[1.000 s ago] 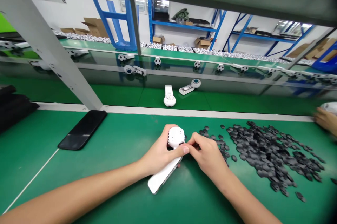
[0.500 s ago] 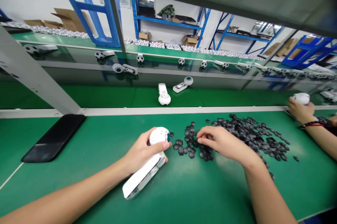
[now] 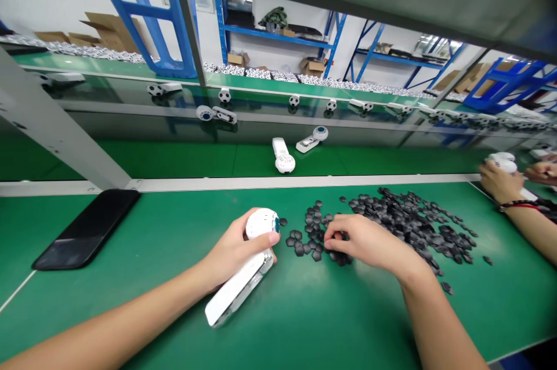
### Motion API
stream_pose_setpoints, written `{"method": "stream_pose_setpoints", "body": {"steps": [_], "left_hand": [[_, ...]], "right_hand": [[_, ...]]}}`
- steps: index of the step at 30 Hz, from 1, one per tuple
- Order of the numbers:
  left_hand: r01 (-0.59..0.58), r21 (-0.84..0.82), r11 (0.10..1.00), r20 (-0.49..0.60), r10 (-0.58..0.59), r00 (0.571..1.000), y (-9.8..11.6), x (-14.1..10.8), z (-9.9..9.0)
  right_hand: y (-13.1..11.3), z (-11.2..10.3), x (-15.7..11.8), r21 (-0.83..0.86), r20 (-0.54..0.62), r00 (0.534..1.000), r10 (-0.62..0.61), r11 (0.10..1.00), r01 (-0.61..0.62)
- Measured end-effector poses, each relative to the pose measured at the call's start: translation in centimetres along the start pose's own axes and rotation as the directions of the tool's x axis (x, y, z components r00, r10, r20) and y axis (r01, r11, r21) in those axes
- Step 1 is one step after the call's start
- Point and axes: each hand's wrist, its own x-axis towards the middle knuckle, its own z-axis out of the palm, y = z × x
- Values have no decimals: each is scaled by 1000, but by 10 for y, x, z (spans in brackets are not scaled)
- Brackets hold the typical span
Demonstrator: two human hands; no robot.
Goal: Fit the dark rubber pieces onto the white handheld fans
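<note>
The left hand (image 3: 237,248) wraps a white device (image 3: 237,296), its thumb laid across the neck just below the round head (image 3: 260,224) and its other fingers mostly hidden behind. The device is tilted, its long axis slanting from the handle end at lower left up to the head at upper right, so the head end is the part nearest the right hand (image 3: 361,239), and a small teal patch (image 3: 277,224) on the head faces that way. The right hand is well apart from the device, its fingertips drawn together over the near cluster of black pieces (image 3: 299,249) on the green table (image 3: 174,312) (whether they pinch a piece, I cannot tell). That cluster lies between the head and the larger black heap (image 3: 409,222), so the right hand is plainly the nearer one to both. One loose black piece (image 3: 284,222) lies just beside the head in this view. Farther right, a co-worker's hand (image 3: 500,183) holds another white object (image 3: 505,162).
</note>
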Motion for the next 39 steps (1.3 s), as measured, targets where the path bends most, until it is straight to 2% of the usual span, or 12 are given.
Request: {"method": "stream_pose_setpoints", "body": {"steps": [5, 13, 20, 23, 26, 30, 32, 35, 39], "left_hand": [[-2, 3, 1000, -4, 2, 1000, -1, 1, 0], [11, 5, 1000, 17, -11, 1000, 0, 0, 0], [16, 13, 1000, 22, -16, 1000, 2, 0, 0], [10, 16, 1000, 22, -10, 1000, 2, 0, 0], [7, 23, 1000, 32, -7, 999, 2, 0, -1], [5, 16, 1000, 39, -6, 999, 1, -1, -1], [1, 19, 1000, 38, -2, 999, 1, -1, -1], [-8, 29, 1000, 33, 7, 999, 0, -1, -1], [-11, 35, 999, 28, 10, 1000, 0, -1, 0]], "right_hand": [[-4, 5, 3, -36, -92, 996, -18, 999, 15], [-2, 7, 3, -84, -70, 997, -15, 996, 9], [4, 5, 3, 64, 5, 1000, -29, 998, 28], [6, 2, 5, 115, 3, 999, -45, 992, 45], [8, -1, 7, 113, -49, 997, -54, 992, 60], [9, 2, 10, 33, -179, 983, -36, 999, 43], [7, 4, 10, 8, -197, 979, -51, 999, 54], [4, 5, 6, 8, -135, 988, -74, 997, 76], [6, 7, 2, 11, -41, 998, -43, 999, 43]]}}
